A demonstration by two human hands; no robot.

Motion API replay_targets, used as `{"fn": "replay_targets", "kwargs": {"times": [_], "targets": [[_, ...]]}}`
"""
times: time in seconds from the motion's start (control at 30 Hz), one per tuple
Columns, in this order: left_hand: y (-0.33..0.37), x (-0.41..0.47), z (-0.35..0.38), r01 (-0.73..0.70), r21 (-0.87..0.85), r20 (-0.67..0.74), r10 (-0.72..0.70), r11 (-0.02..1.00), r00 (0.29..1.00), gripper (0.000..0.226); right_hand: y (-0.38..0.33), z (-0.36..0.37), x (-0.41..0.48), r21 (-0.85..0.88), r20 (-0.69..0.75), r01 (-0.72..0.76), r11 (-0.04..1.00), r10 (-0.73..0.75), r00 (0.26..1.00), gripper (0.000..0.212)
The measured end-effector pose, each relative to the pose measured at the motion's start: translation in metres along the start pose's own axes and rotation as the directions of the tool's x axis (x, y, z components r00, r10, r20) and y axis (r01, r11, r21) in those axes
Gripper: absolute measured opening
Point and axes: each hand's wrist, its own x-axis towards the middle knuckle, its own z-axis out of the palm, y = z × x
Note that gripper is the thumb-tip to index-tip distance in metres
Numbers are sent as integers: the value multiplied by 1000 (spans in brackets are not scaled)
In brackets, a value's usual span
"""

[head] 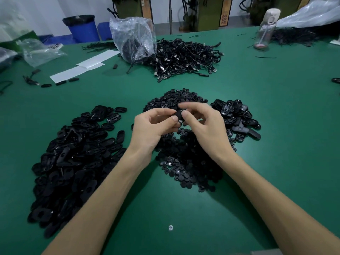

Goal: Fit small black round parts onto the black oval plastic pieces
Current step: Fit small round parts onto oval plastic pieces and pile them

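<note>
Your left hand (152, 127) and right hand (204, 126) both pinch a black piece (178, 113) in the middle of the frame, over the round parts (185, 161). Keep it still, line up, and press straight.

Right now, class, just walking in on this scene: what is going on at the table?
A person works at a green table. The left hand and right hand meet above a pile of small round parts, both pinching one small black piece. Whether anything is fitted yet cannot be seen. A big heap of oval pieces lies to the left, a smaller heap to the right, and tangled black cables farther back.
</note>
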Motion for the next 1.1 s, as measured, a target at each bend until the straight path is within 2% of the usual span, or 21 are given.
{"fn": "replay_targets", "kwargs": {"times": [0.1,0.33,0.5,0.77,0.87,0.97,1.1], "targets": [[-1,0,2,-34,47,24,33,998,999,16,2,-1,1,15,19,-53,998,53,998,13],[-2,2,0,-31,106,35,27,994,999,13,2,2,-2,21,3,-63,998,63,998,9],[-4,2,7,-18,128,-27,22,992,999,17,-2,7,-7,-27,-21,-18,999,18,1000,7],[0,4,3,6,73,29,-8,997,1000,17,-7,5,-10,-85,-40,72,994,-75,996,6],[1,5,-3,22,38,78,-25,999,997,14,-7,4,-9,-85,-44,60,995,-64,997,5],[2,6,-9,41,-25,132,-37,999,991,20,-7,2,-7,-33,-50,31,999,-33,998,6],[2,8,-12,41,-21,151,-37,999,988,23,-7,2,-7,21,-42,-7,1000,8,999,7]]}}
